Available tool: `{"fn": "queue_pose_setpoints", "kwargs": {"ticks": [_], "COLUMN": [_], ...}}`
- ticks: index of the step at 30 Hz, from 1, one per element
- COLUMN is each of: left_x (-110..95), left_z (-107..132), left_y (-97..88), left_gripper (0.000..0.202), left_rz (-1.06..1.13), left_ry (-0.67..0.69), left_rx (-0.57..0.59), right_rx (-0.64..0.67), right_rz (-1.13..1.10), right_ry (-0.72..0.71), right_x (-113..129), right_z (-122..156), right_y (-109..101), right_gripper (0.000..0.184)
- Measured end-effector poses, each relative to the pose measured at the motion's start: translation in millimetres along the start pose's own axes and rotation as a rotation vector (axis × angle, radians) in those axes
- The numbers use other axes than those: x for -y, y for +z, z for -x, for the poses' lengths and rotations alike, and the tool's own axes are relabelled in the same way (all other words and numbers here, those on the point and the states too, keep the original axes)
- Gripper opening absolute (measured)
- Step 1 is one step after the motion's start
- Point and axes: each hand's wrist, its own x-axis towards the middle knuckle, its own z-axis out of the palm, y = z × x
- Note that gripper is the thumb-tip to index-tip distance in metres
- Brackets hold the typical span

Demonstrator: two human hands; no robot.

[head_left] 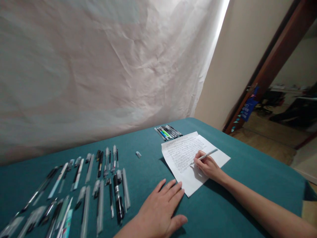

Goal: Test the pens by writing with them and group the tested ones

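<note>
My right hand (206, 164) is closed around a slim, light-coloured pen (209, 153), its tip down at the sheet of paper (189, 186). Rows of small dark handwriting fill the paper's upper and left part, while its lower right is bare white. Flat on the table, my left hand (163, 206) has its fingers stretched out and holds nothing. Its fingertips reach the paper's lower left edge. A small clear pen cap (138, 154) lies alone to the left of the paper.
Many pens and pen parts, among them a thick black pen (119, 198), spread over the left of the green table (148, 175). A row of pens (168, 132) lies behind the paper. A pale cloth (99, 72) hangs along the back. A doorway opens at right.
</note>
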Motion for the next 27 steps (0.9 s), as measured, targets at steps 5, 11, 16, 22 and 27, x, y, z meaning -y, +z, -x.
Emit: {"fn": "queue_pose_setpoints", "kwargs": {"ticks": [5,11,16,22,27], "left_x": [0.0,-0.3,0.6,0.2,-0.9], "left_z": [-0.2,0.1,0.6,0.0,-0.2], "left_y": [-0.9,-2.0,-0.5,-0.5,-1.0], "left_gripper": [0.059,0.059,0.058,0.059,0.058], "left_rz": [0.009,0.006,-0.006,0.004,-0.007], "left_ry": [0.000,-0.002,0.009,-0.006,-0.003], "left_rx": [0.001,0.011,-0.004,0.001,-0.004], "right_rx": [-0.003,0.008,0.009,-0.016,-0.008], "right_rz": [-0.009,-0.029,-0.011,-0.011,0.010], "right_ry": [0.006,0.011,-0.005,0.016,-0.008], "right_x": [1.3,0.8,0.3,-0.3,2.3], "right_z": [0.7,1.0,0.8,0.9,0.4], "right_y": [-0.4,-0.5,-1.1,0.1,-0.3], "right_gripper": [0.017,0.017,0.016,0.018,0.018]}}
